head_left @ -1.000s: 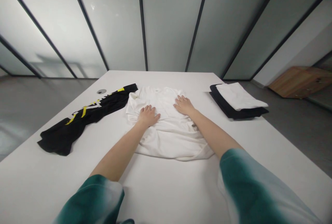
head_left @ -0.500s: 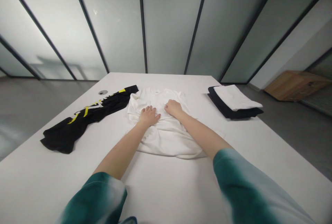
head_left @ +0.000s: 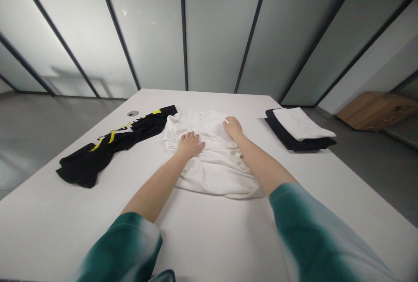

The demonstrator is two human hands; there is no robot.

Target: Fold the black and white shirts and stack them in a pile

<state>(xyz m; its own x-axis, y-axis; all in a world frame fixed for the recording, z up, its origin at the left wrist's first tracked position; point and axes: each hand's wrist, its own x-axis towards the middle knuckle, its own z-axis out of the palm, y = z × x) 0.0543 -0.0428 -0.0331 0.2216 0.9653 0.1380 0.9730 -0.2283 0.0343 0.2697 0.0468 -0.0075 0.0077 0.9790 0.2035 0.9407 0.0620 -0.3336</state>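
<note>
observation, head view. a white shirt (head_left: 215, 173) lies crumpled and folded over on itself at the middle of a white surface (head_left: 209, 234), with soft ridges running across its lower half. both bare forearms reach forward onto it.

left hand (head_left: 190, 145): palm down on the shirt, left of centre. its fingers (head_left: 196, 139) are open, spread and flat on the cloth; no grip seen.

right hand (head_left: 233, 127): on the upper right part of the shirt, well apart from the left hand. its fingers (head_left: 227, 122) are curled down against the cloth. cannot tell whether a fold is pinched between them.

surroundings: a black garment with yellow markings (head_left: 88, 169) lies crumpled to the left, its upper end just beside the shirt. a folded white cloth (head_left: 302, 123) sits on a folded black garment (head_left: 294, 144) to the right, well apart from the right hand. a round cable grommet (head_left: 132, 113) is set in the surface near the far edge. both sleeves are green and white, left sleeve (head_left: 120, 247), right sleeve (head_left: 310, 229). frosted glass panels in dark frames (head_left: 215, 34) stand beyond the surface, above a grey floor (head_left: 29, 142); a low wooden cabinet (head_left: 375, 111) stands far right.
</note>
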